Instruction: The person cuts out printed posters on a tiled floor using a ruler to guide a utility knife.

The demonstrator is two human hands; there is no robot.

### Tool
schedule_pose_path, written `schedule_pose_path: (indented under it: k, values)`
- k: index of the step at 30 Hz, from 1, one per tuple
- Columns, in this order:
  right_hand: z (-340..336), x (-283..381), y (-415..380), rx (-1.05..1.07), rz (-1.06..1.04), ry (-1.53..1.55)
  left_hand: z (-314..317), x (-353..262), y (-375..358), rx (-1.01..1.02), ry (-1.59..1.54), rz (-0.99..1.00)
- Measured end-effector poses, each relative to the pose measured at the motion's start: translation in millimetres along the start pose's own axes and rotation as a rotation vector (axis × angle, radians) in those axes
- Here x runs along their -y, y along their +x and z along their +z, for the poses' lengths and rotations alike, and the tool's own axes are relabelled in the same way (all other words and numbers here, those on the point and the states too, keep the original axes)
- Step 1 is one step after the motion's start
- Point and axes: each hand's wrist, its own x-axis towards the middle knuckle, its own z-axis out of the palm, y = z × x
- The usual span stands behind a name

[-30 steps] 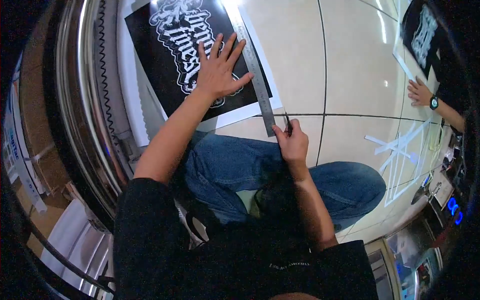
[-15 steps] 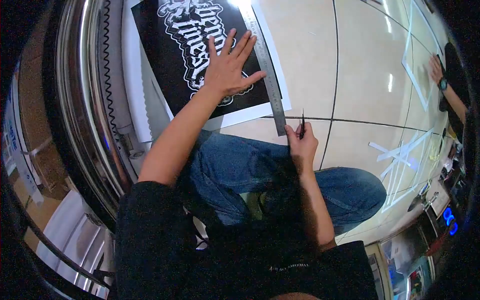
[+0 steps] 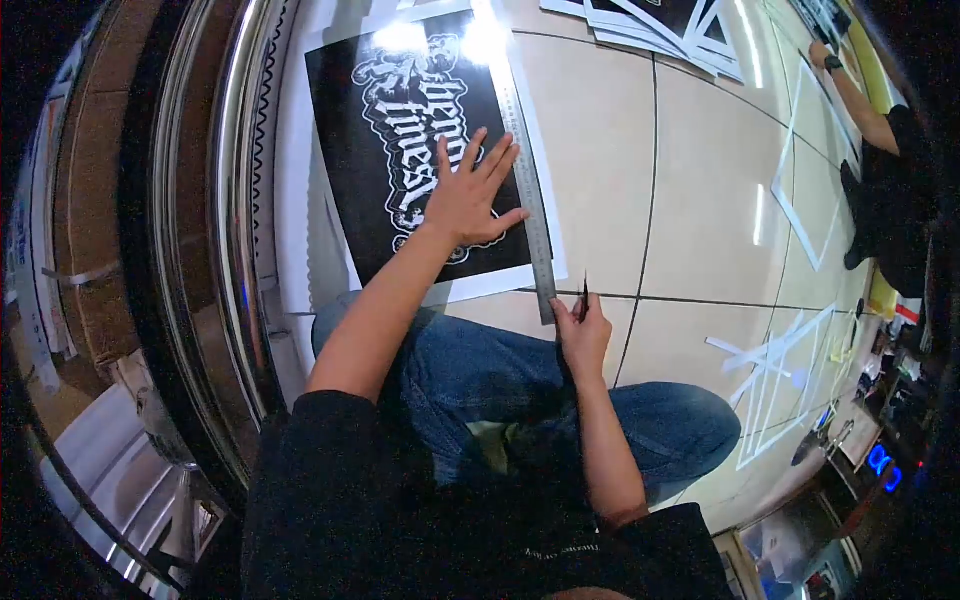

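A black print (image 3: pixel 350 120) with white ornate lettering and a white border lies on the tiled floor. My left hand (image 3: pixel 466 205) rests on it with fingers spread, thumb and fingertips by a long metal ruler (image 3: pixel 532 205). The ruler runs along the print's right edge, its near end past the sheet. My right hand (image 3: pixel 583 335) is closed around a thin dark pointed knife (image 3: pixel 585 297), tip upward, and touches or nearly touches the ruler's near end.
Long metal rollers (image 3: pixel 235 200) stand at the left. Stacked prints (image 3: pixel 640 38) lie at the top. White strips (image 3: pixel 775 355) lie on the floor at the right, where another person (image 3: pixel 885 195) reaches an arm forward.
The view has shifted, bringing the stacked prints in at the top. My left hand still lies spread on the print, and my right hand still holds the knife. The other person's arm has moved.
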Motion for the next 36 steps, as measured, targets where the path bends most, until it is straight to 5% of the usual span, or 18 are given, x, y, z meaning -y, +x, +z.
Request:
schedule_pose_path:
  k: [36]
  values:
    - [0, -9, 6, 0.046, 0.202, 0.166, 8, 3, 1, -0.014, -0.037, 0.006]
